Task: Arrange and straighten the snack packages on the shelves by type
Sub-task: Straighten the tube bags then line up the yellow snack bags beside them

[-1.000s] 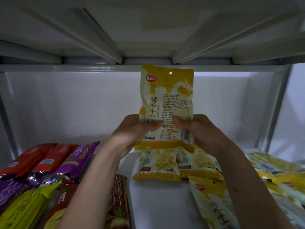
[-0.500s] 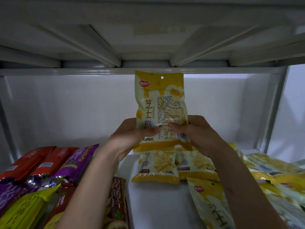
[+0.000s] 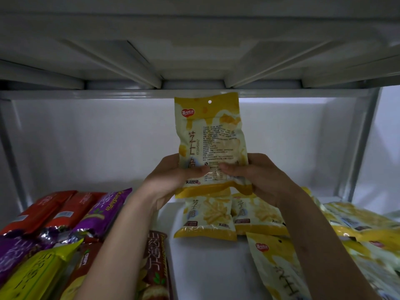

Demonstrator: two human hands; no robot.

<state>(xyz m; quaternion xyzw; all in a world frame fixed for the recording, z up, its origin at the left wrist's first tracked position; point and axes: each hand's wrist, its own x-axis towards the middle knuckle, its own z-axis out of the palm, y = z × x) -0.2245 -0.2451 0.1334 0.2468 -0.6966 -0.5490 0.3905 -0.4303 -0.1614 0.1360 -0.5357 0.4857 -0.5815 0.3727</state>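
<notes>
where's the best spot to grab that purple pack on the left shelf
Grip the purple pack across its narrow middle, coming from above. It lies flat and long, pointing toward the back wall, with a red pack tight on its left, so only the top and right edge are free.

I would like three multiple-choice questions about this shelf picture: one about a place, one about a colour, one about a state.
1. Where do the red packages lie?
A. far left of the shelf
B. far right
C. on the upper shelf

2. Which colour is the package beside them?
A. green
B. purple
C. blue

3. How is the yellow package held?
A. flat, by one hand
B. hanging from a hook
C. upright, by both hands

Answers: 1 A, they lie at the left edge. 2 B, its wrapper is purple. 3 C, left hand and right hand pinch its lower part.
</notes>
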